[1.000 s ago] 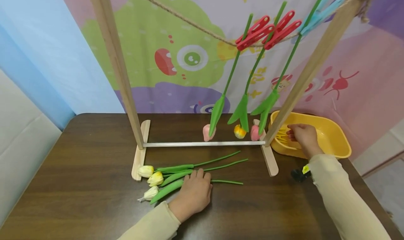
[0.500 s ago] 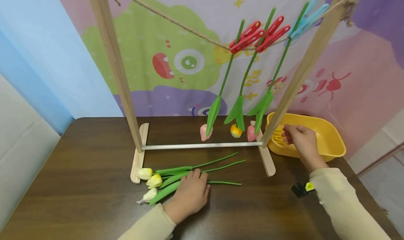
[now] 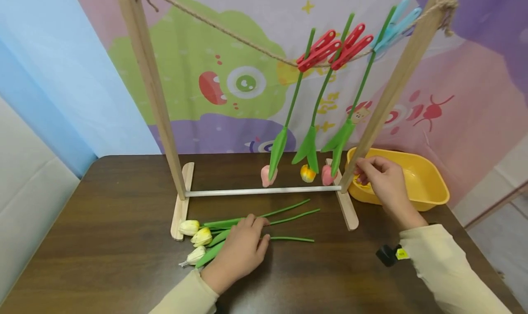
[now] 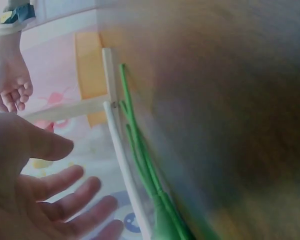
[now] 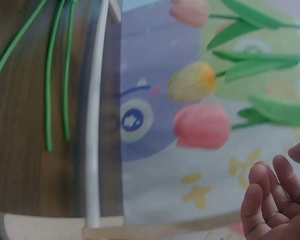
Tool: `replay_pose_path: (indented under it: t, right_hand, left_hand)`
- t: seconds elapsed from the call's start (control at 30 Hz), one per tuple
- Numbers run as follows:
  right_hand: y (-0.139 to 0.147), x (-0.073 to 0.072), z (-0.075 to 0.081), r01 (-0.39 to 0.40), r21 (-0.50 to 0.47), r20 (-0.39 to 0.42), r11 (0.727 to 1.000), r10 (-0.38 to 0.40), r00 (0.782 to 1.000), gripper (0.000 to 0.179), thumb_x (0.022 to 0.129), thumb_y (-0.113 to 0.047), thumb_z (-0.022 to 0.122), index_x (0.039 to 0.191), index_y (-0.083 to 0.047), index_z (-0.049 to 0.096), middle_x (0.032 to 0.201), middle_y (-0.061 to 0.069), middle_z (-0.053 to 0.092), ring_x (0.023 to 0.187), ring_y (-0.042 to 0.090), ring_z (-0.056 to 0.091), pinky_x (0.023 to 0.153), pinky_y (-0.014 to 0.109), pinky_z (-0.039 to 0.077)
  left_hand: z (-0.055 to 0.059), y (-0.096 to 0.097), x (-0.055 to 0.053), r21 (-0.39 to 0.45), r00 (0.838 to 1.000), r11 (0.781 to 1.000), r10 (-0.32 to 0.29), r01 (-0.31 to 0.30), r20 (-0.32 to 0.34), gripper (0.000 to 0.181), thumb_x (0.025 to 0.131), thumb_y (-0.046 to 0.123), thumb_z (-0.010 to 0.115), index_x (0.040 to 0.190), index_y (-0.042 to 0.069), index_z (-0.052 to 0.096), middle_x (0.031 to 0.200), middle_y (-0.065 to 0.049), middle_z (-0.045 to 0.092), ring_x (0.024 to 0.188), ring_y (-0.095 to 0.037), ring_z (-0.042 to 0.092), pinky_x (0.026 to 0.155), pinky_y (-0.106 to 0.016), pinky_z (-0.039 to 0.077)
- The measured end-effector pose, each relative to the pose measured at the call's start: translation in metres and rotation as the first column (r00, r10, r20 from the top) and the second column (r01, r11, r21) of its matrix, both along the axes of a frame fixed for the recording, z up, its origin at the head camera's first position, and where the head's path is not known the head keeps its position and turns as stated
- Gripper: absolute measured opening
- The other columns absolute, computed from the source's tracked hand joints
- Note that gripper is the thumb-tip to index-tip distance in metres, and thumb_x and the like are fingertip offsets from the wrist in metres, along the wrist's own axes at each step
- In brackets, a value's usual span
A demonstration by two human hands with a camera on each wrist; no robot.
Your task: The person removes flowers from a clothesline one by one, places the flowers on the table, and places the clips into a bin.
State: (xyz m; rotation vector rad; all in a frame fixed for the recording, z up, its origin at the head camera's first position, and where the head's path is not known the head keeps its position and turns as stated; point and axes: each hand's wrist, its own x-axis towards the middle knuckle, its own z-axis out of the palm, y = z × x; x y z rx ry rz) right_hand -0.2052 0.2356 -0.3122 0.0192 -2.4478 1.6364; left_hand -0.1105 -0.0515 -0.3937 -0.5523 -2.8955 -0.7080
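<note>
My left hand (image 3: pixel 237 250) lies over the leaves of several pale yellow tulips (image 3: pixel 202 236) on the table. In the left wrist view, the fingers of this left hand (image 4: pixel 65 200) are spread and loosely bent, with nothing between them; green stems (image 4: pixel 140 150) run beside it. Over the left end of a yellow basket (image 3: pixel 426 176), near the right post, hovers my right hand (image 3: pixel 387 185). Its fingers (image 5: pixel 260 187) are loosely bent and nothing shows in them. Yellow pieces (image 3: pixel 362 180) in the basket are partly hidden by that hand.
A wooden frame (image 3: pixel 154 98) carries a sagging rope (image 3: pixel 231 32). Red clothespins (image 3: pixel 317 52) and a light blue clothespin (image 3: pixel 393 30) hold three hanging tulips (image 3: pixel 278 151). A white rod (image 3: pixel 264 191) joins the feet low down.
The right hand has moved left toward the post. The left hand has shifted slightly left over the tulips, its fingers lifting and loosening. The head view has also shifted a little.
</note>
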Motion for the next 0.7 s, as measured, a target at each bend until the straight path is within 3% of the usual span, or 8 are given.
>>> replay_pose_path:
  t: [0.23,0.43,0.57,0.7]
  right_hand:
    - [-0.013,0.010,0.023,-0.061,-0.020,-0.046,0.998,0.060,0.997,0.019,0.091,-0.025,0.060,0.082,-0.009,0.063,0.067,-0.014,0.063,0.061,0.004,0.057,0.059,0.017,0.050]
    - [-0.026,0.015,0.048,-0.116,0.015,-0.157,0.993,0.117,0.981,0.017,0.092,-0.023,0.060,0.088,-0.006,0.064,0.070,-0.013,0.064,0.062,0.007,0.059,0.062,0.018,0.051]
    - [-0.036,0.015,0.067,-0.155,-0.009,-0.217,0.988,0.149,0.965,0.023,0.091,-0.021,0.061,0.095,0.001,0.064,0.074,-0.010,0.065,0.065,0.008,0.061,0.064,0.019,0.052]
    - [-0.044,0.014,0.086,-0.201,-0.069,-0.270,0.977,0.176,0.947,0.020,0.090,-0.020,0.062,0.098,-0.002,0.065,0.078,-0.008,0.067,0.070,0.008,0.064,0.067,0.019,0.052]
  left_hand:
    - [0.015,-0.002,-0.006,0.227,0.996,0.974,0.036,-0.017,-0.078,0.022,0.093,0.020,0.057,0.111,0.008,0.058,0.102,-0.006,0.060,0.095,-0.021,0.055,0.081,-0.040,0.045]
    - [0.032,-0.002,-0.014,0.374,0.979,0.927,0.072,0.004,-0.189,0.017,0.091,0.014,0.058,0.108,0.008,0.057,0.102,-0.004,0.059,0.098,-0.018,0.056,0.084,-0.034,0.047]
    - [0.048,-0.002,-0.023,0.440,0.966,0.898,0.097,0.019,-0.240,0.015,0.092,0.014,0.057,0.105,0.006,0.057,0.100,-0.006,0.058,0.096,-0.018,0.055,0.082,-0.034,0.047]
    - [0.068,-0.002,-0.032,0.510,0.959,0.858,0.093,0.058,-0.266,0.015,0.095,0.015,0.054,0.106,0.004,0.056,0.099,-0.006,0.057,0.094,-0.017,0.054,0.079,-0.033,0.047]
